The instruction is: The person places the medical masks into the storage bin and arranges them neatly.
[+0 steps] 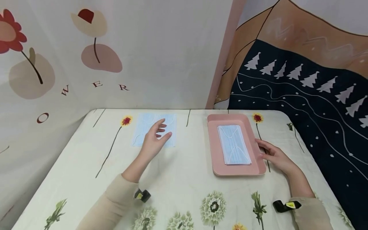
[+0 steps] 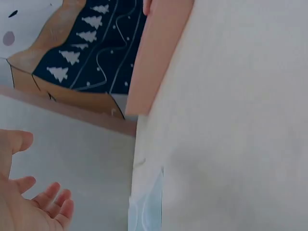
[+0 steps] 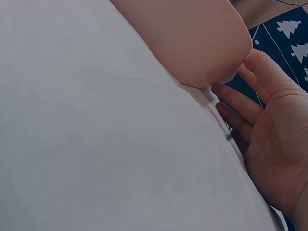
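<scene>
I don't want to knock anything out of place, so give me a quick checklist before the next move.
1. Left grip holding nothing: ok, fingers spread apart.
2. Left grip touching the loose masks: not ok, it hovers above them.
3. Right grip at the tray: ok, touching its right edge.
4. Stacked masks inside the tray: ok, lying within its rim.
5. Number of loose masks: cannot tell, the left grip covers part of them.

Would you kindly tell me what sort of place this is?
Probably a makeshift indoor tabletop workspace: a white flower-printed tablecloth, a pale flower-printed backdrop and a navy tree-printed backdrop suggest this.
</scene>
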`<action>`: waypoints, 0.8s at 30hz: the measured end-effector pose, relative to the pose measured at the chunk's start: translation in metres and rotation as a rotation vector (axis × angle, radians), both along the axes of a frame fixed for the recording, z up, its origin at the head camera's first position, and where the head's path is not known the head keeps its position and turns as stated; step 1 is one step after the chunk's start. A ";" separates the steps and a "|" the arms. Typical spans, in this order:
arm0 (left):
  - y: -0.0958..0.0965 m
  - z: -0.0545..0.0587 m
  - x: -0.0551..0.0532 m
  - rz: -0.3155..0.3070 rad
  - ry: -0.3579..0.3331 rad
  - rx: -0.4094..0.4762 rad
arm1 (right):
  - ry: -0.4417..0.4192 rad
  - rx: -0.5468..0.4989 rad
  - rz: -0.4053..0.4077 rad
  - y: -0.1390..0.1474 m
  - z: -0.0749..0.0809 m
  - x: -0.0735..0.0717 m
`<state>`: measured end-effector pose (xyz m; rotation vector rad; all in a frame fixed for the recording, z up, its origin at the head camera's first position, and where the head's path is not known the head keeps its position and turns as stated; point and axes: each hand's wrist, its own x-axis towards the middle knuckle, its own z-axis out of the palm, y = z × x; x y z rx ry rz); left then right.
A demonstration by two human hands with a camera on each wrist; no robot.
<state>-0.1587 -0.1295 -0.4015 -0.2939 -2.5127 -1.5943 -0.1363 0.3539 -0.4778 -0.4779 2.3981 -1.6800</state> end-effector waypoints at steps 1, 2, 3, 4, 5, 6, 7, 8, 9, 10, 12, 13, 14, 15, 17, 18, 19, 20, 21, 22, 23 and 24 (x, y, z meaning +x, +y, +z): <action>-0.006 0.000 -0.001 0.006 -0.005 -0.008 | 0.002 -0.004 0.002 0.000 0.000 0.000; -0.012 -0.001 -0.003 0.013 -0.012 -0.018 | 0.006 -0.010 0.007 0.001 -0.001 0.000; -0.017 -0.001 -0.005 0.018 -0.018 -0.028 | 0.006 -0.015 0.009 0.001 -0.002 0.000; -0.023 -0.002 -0.006 0.024 -0.023 -0.035 | 0.009 -0.017 0.011 0.001 -0.002 0.000; -0.028 -0.003 -0.009 0.029 -0.028 -0.043 | 0.012 -0.017 0.013 0.002 -0.003 0.000; -0.034 -0.004 -0.011 0.037 -0.032 -0.052 | 0.013 -0.020 0.014 0.002 -0.003 -0.001; -0.039 -0.005 -0.013 0.044 -0.036 -0.060 | 0.015 -0.020 0.013 0.003 -0.004 -0.001; -0.044 -0.006 -0.015 0.053 -0.037 -0.071 | 0.016 -0.019 0.012 0.003 -0.004 -0.001; -0.050 -0.007 -0.018 0.061 -0.039 -0.081 | 0.012 -0.017 0.007 0.003 -0.004 -0.001; -0.055 -0.008 -0.020 0.071 -0.042 -0.090 | 0.011 -0.015 0.005 0.002 -0.004 -0.001; -0.066 -0.010 -0.026 0.090 -0.045 -0.111 | 0.010 -0.011 0.002 0.002 -0.003 -0.001; -0.071 -0.011 -0.028 0.098 -0.048 -0.123 | 0.011 -0.009 0.000 0.002 -0.003 -0.001; -0.076 -0.012 -0.031 0.105 -0.051 -0.135 | 0.009 -0.009 -0.001 0.001 -0.003 -0.001; -0.081 -0.013 -0.033 0.113 -0.056 -0.146 | 0.009 -0.009 -0.002 0.001 -0.002 0.000; -0.090 -0.014 -0.036 0.124 -0.069 -0.165 | 0.014 -0.008 -0.003 0.001 -0.002 0.000; -0.094 -0.015 -0.038 0.127 -0.080 -0.174 | 0.014 -0.007 -0.003 0.001 -0.002 0.000; -0.098 -0.016 -0.039 0.130 -0.092 -0.184 | 0.012 -0.008 -0.005 0.001 -0.001 0.000; -0.101 -0.017 -0.040 0.132 -0.104 -0.193 | 0.010 -0.008 -0.006 0.000 -0.001 0.000; -0.105 -0.018 -0.041 0.135 -0.117 -0.204 | 0.010 -0.007 -0.008 0.000 -0.001 0.000; -0.108 -0.019 -0.042 0.136 -0.130 -0.212 | 0.008 -0.007 -0.008 0.000 -0.001 0.000; -0.111 -0.020 -0.043 0.138 -0.140 -0.220 | 0.007 -0.005 -0.010 0.000 -0.001 0.000; -0.114 -0.022 -0.045 0.142 -0.152 -0.229 | 0.003 -0.003 -0.013 0.000 -0.002 0.000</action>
